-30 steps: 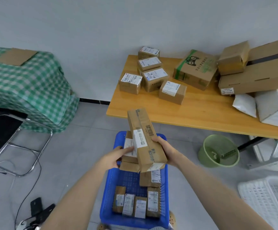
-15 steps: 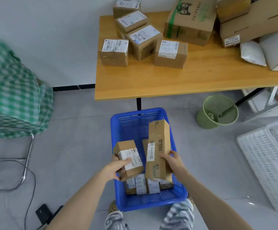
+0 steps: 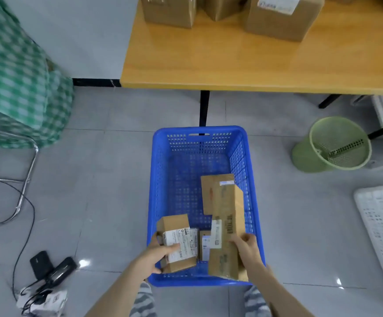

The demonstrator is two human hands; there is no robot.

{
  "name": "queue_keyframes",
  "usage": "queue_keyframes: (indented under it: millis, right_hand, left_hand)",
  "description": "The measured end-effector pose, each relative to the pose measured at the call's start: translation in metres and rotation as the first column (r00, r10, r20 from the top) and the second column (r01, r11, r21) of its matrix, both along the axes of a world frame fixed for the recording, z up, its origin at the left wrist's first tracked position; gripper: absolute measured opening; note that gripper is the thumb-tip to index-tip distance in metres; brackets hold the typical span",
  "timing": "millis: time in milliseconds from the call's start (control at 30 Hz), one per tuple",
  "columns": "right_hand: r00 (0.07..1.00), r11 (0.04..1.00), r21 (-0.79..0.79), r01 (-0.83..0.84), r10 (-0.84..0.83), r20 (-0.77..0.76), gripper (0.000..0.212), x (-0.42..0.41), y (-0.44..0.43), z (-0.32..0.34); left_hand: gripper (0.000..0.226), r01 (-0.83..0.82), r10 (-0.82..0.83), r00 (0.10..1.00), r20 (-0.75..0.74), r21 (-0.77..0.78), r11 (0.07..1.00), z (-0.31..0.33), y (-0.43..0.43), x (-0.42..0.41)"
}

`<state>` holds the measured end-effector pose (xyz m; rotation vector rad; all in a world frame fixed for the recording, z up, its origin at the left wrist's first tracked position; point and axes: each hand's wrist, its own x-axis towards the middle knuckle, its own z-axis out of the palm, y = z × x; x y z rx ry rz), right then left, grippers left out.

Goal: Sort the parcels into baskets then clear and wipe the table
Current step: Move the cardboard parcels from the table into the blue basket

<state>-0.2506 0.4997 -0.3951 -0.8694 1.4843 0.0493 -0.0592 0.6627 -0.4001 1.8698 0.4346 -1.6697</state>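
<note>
While the left hand clasps a small box and the right hand a long box, low-centre over the blue basket, both look stiff, light, best gripped by their sides.

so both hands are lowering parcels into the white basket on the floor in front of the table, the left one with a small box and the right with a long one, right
Not quite: the basket is blue, not white. In the head view, the left hand holds the small box and the right hand the long box, both inside the blue basket on the floor in front of the table. The white basket sits off to the right.
</note>
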Motion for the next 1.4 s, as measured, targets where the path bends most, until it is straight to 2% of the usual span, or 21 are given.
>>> queue_keyframes:
  millis: [133,167,267,333,400,467,567,667,767,900,967,1000,1100,1200,1300,1400]
  right_hand:
    - [0.946,0.935,0.191,0.300,-0.318,0.071,0.043,-0.019,0.012,-0.054]
    - [0.930,0.918,0.233,0.322,-0.352,0.101,0.046,-0.020,0.017,-0.066]
    - [0.899,0.897,0.294,0.330,-0.394,0.191,0.084,-0.013,0.034,-0.106]
    - [0.880,0.889,0.342,0.306,-0.401,0.255,0.099,-0.004,0.046,-0.130]
    - [0.865,0.880,0.373,0.295,-0.411,0.286,0.092,0.005,0.053,-0.153]
    - [0.850,0.859,0.413,0.302,-0.439,0.291,0.072,0.013,0.057,-0.181]
    - [0.872,0.854,0.391,0.343,-0.444,0.206,0.053,0.021,0.062,-0.207]
    - [0.912,0.886,0.364,0.287,-0.369,0.179,0.062,0.031,0.070,-0.231]
    - [0.940,0.900,0.384,0.205,-0.291,0.180,0.037,0.044,0.084,-0.254]
    - [0.952,0.915,0.344,0.208,-0.270,0.142,0.059,0.060,0.102,-0.281]
    - [0.955,0.930,0.309,0.198,-0.254,0.154,0.079,0.066,0.108,-0.286]
    - [0.956,0.936,0.290,0.199,-0.251,0.155,0.080,0.070,0.107,-0.286]
    - [0.953,0.942,0.260,0.214,-0.260,0.157,0.057,0.071,0.105,-0.294]
    - [0.967,0.953,0.269,0.141,-0.191,0.170,0.076,0.070,0.099,-0.302]
    - [0.975,0.974,0.193,0.116,-0.149,0.167,0.091,0.071,0.100,-0.305]
    - [0.963,0.966,0.136,0.222,-0.238,0.122,0.064,0.063,0.101,-0.311]
  left_hand:
    - [0.065,0.019,-0.019,1.000,-0.002,0.051,0.999,-0.051,0.012,-0.006]
    - [0.063,0.024,-0.024,1.000,0.000,0.049,0.999,-0.061,0.013,-0.008]
    - [0.057,0.069,-0.068,0.998,-0.020,0.042,0.997,-0.098,0.012,-0.015]
    - [0.061,0.107,-0.106,0.994,-0.039,0.026,0.994,-0.121,0.009,-0.019]
    - [0.071,0.125,-0.125,0.991,-0.050,0.006,0.992,-0.143,0.004,-0.020]
    - [0.075,0.132,-0.132,0.989,-0.067,-0.014,0.991,-0.172,0.003,-0.021]
    - [0.074,0.151,-0.154,0.985,-0.076,-0.045,0.988,-0.198,0.001,-0.023]
    - [0.070,0.138,-0.140,0.988,-0.072,-0.033,0.990,-0.226,0.008,-0.024]
    - [0.049,0.111,-0.110,0.993,-0.032,0.025,0.993,-0.251,0.017,-0.025]
    - [0.034,0.101,-0.102,0.995,0.021,0.019,0.995,-0.274,0.028,-0.026]
    - [0.035,0.092,-0.095,0.993,0.070,0.048,0.995,-0.283,0.031,-0.024]
    - [0.037,0.084,-0.089,0.993,0.077,0.073,0.994,-0.285,0.033,-0.023]
    - [0.030,0.093,-0.095,0.991,0.097,0.019,0.995,-0.285,0.028,-0.023]
    - [0.032,0.137,-0.137,0.986,0.098,0.006,0.991,-0.291,0.027,-0.021]
    - [0.037,0.181,-0.184,0.979,0.086,0.043,0.983,-0.304,0.027,-0.023]
    - [0.020,0.225,-0.225,0.969,0.097,0.012,0.974,-0.300,0.022,-0.023]
